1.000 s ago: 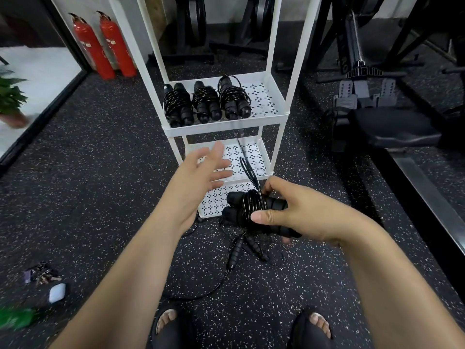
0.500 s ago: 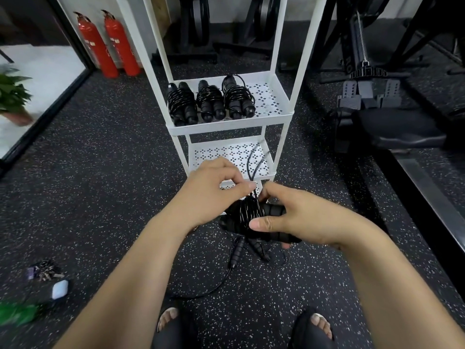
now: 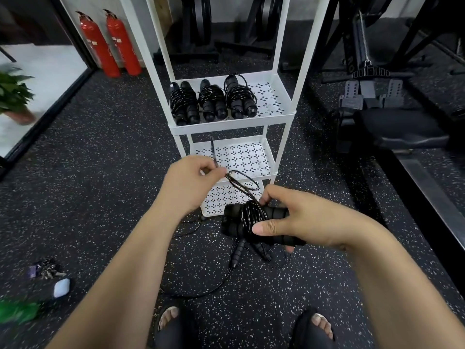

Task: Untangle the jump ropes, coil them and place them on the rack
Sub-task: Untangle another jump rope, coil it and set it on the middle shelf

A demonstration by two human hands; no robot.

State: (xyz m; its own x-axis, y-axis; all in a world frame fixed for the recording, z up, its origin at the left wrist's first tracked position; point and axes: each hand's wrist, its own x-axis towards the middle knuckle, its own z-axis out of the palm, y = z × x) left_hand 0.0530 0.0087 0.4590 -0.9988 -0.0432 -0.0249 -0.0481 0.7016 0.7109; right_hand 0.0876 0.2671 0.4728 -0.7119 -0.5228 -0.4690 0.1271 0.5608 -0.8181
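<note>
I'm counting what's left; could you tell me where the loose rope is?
Head view, centre: the loose rope lies on the floor under the right hand and its coiled rope, before the rack.

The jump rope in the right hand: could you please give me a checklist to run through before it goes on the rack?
1. Firm hold: ok; the right hand grips the wound jump rope across both handles.
2. Loose end tucked in: not ok; the left hand pinches a loop of cord outside the wraps.
3. Room on the rack: ok; the shelf is bare to the right of the three coiled ropes.
4. Wraps tight enough to hold: cannot tell.
5. No ropes left on the floor: not ok; an uncoiled rope lies there.
</note>
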